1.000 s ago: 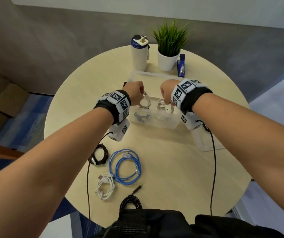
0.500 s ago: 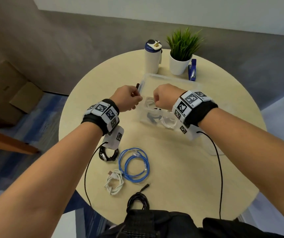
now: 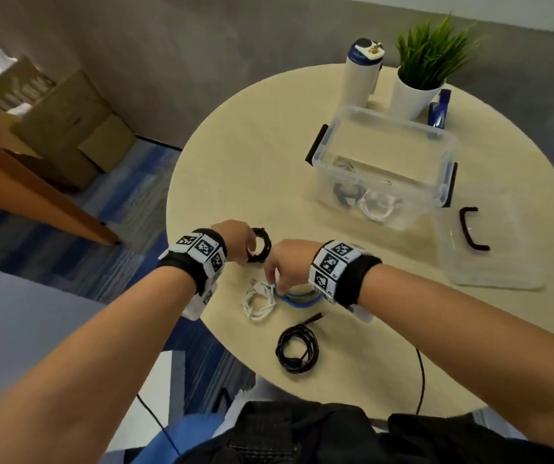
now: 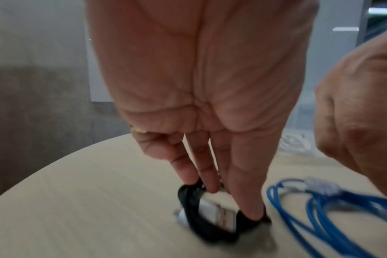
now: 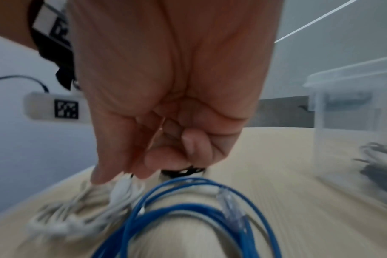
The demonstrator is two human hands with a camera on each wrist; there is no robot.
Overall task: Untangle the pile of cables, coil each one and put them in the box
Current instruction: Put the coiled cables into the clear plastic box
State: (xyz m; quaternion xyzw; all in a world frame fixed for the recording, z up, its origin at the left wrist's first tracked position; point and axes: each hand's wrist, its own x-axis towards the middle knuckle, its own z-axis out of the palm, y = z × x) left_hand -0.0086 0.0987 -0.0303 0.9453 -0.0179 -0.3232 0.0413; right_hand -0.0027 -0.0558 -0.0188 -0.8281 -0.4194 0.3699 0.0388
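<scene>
Both hands down on the coiled cables at the counter's near edge.

My left hand (image 3: 235,239) pinches the small black coil (image 3: 259,249); my right hand (image 3: 289,262) curls over the blue cable (image 3: 299,298) beside the white cable (image 3: 259,301), grip unclear to me. The clear box (image 3: 386,139) stands well apart, coils inside. No readable writing, only wristband markers; round pale wood counter (image 3: 235,169), blue carpet, cardboard cartons.
</scene>
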